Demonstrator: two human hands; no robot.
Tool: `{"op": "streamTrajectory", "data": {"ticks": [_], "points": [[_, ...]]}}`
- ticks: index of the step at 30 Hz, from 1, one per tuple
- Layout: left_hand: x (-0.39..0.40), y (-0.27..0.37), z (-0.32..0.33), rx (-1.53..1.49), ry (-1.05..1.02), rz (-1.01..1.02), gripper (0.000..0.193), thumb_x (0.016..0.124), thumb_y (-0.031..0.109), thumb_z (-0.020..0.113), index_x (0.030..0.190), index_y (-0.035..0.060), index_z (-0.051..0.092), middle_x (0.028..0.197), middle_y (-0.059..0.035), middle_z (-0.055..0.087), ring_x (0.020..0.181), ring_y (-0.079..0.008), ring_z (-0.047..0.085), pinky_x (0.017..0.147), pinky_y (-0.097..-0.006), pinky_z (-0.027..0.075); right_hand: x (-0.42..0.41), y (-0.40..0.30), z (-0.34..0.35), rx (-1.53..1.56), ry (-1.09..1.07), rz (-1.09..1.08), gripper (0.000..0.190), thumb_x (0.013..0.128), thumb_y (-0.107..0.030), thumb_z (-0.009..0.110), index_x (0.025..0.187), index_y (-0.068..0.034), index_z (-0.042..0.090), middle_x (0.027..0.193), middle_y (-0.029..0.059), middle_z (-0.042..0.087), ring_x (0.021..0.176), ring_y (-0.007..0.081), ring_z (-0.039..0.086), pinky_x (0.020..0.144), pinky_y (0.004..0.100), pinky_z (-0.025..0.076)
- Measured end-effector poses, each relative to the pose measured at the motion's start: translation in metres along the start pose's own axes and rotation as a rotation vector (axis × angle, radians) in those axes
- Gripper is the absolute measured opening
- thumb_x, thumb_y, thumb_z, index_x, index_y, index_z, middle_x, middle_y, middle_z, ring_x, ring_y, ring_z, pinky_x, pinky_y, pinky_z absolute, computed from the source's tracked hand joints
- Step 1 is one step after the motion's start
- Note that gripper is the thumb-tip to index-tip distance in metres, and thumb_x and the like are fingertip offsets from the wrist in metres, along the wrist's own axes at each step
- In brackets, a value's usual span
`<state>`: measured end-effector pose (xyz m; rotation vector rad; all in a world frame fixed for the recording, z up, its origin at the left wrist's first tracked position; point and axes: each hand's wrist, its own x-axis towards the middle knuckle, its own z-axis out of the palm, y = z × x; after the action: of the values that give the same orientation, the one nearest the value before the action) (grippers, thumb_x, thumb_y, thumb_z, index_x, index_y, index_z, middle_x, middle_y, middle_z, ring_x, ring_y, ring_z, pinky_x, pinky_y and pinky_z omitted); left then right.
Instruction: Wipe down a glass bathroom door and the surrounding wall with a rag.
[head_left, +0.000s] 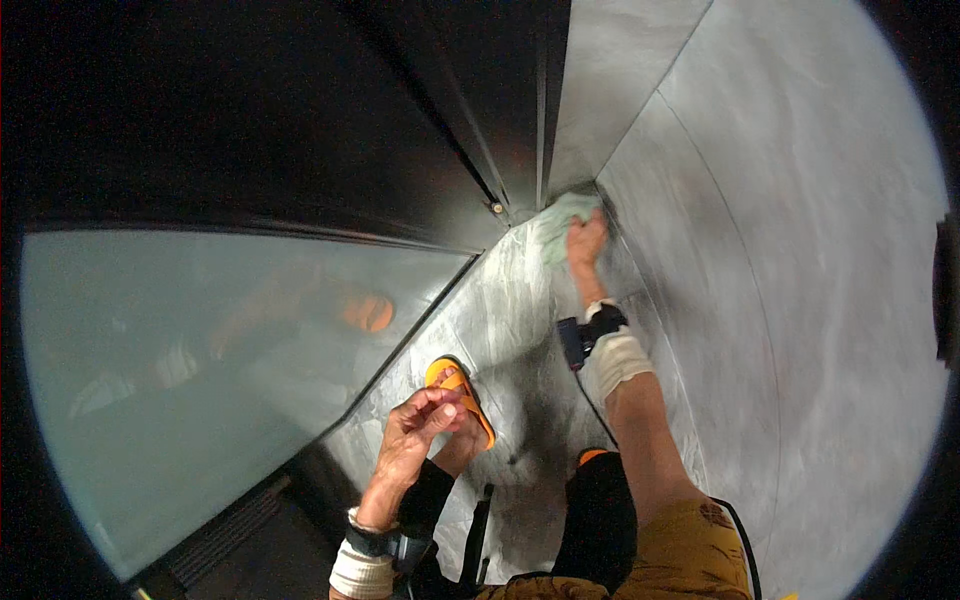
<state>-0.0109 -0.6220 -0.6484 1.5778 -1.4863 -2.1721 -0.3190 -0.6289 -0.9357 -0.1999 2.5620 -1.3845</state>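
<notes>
My right hand (586, 241) reaches far forward and presses a pale green cloth (556, 227) down in the corner, where the grey marbled floor (517, 277) meets the wall. Both hand and cloth are blurred. A light cuff and a black strap with a small dark device (576, 341) sit around the right wrist. Nearer to me, my left hand (420, 427) hangs in the air with its fingers loosely curled and nothing visible in it. Below it is my foot in an orange sandal (465, 401). A similar strap (379, 541) circles the left wrist.
Grey marbled wall panels (712, 247) rise on the right. To the left stands a frosted glass panel (225, 360) with a dark frame, showing a blurry orange reflection. A dark door or panel (262, 112) fills the upper left. A dark ribbed strip (229, 529) lies at lower left.
</notes>
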Motion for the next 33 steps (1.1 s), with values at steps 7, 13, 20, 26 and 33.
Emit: {"op": "streamTrajectory", "data": {"ticks": [7, 13, 20, 26, 33], "points": [[0.005, -0.011, -0.001, -0.028, -0.035, -0.045, 0.023, 0.085, 0.011, 0.060, 0.102, -0.0035, 0.057, 0.090, -0.0088, 0.063, 0.082, -0.0147, 0.059, 0.078, -0.0277, 0.048, 0.060, 0.001, -0.020, -0.710, -0.398, -0.040, 0.045, 0.080, -0.021, 0.053, 0.121, -0.003, 0.046, 0.129, 0.0173, 0.030, 0.119, 0.0416, 0.030, 0.092, 0.0580, 0.031], [0.002, -0.006, 0.004, -0.040, -0.054, -0.004, 0.024, 0.085, 0.012, 0.060, 0.103, -0.0036, 0.057, 0.090, -0.0095, 0.062, 0.083, -0.0150, 0.059, 0.077, -0.0276, 0.048, 0.036, 0.002, -0.014, -0.871, -0.397, -0.259, 0.043, 0.081, -0.024, 0.048, 0.121, -0.008, 0.049, 0.121, 0.0159, 0.041, 0.112, 0.0381, 0.038, 0.090, 0.0564, 0.029], [0.003, 0.003, 0.007, 0.053, -0.030, 0.035, 0.026, 0.084, 0.017, 0.060, 0.101, -0.0023, 0.057, 0.091, -0.0093, 0.062, 0.082, -0.0176, 0.060, 0.075, -0.0309, 0.049, -0.014, -0.007, -0.019, -0.852, -0.553, -0.397, 0.035, 0.081, -0.019, 0.049, 0.116, -0.015, 0.055, 0.118, 0.0154, 0.043, 0.105, 0.0344, 0.042, 0.088, 0.0550, 0.026], [0.004, 0.008, 0.013, 0.015, -0.011, 0.015, 0.023, 0.084, 0.013, 0.062, 0.101, -0.0019, 0.058, 0.084, -0.0050, 0.062, 0.078, -0.0118, 0.057, 0.072, -0.0260, 0.047, -0.044, 0.012, -0.017, -0.819, -0.584, -0.505, 0.045, 0.080, -0.018, 0.051, 0.125, -0.020, 0.047, 0.116, 0.0174, 0.047, 0.104, 0.0360, 0.045, 0.087, 0.0556, 0.029], [0.004, -0.007, 0.000, 0.033, -0.007, -0.013, 0.024, 0.084, 0.016, 0.061, 0.100, -0.0014, 0.058, 0.091, -0.0088, 0.063, 0.084, -0.0174, 0.060, 0.075, -0.0309, 0.049, 0.018, 0.013, -0.009, -0.893, -0.389, -0.353, 0.048, 0.078, -0.022, 0.052, 0.125, -0.014, 0.046, 0.114, 0.0204, 0.046, 0.109, 0.0377, 0.043, 0.084, 0.0536, 0.035]]}}
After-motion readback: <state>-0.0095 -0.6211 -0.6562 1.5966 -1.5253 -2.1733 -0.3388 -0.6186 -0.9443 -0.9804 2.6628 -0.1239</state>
